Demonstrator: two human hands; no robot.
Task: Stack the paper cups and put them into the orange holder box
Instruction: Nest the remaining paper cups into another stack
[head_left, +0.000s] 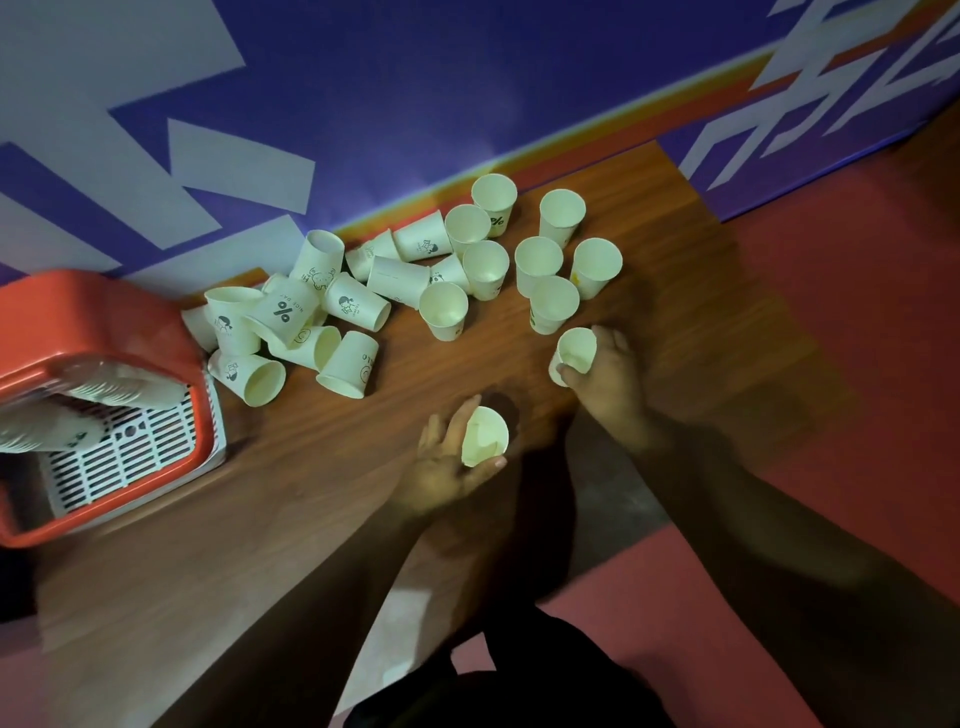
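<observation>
Wood-grain table (270, 519) strewn with paper cups (444, 309), one caught in each grip.
Fingers and thumb of the left grip (449, 460) wrap the near cup (485, 436); the right grip (605, 371) pinches a second cup (575, 349). Best nested squarely, rims level, before the orange holder box (104, 312) at far left.

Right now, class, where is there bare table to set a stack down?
Bare wood lies between the orange box and the left hand, and right of the upright cups beyond the right hand. Crowded: the tipped cup pile beside the box.
</observation>
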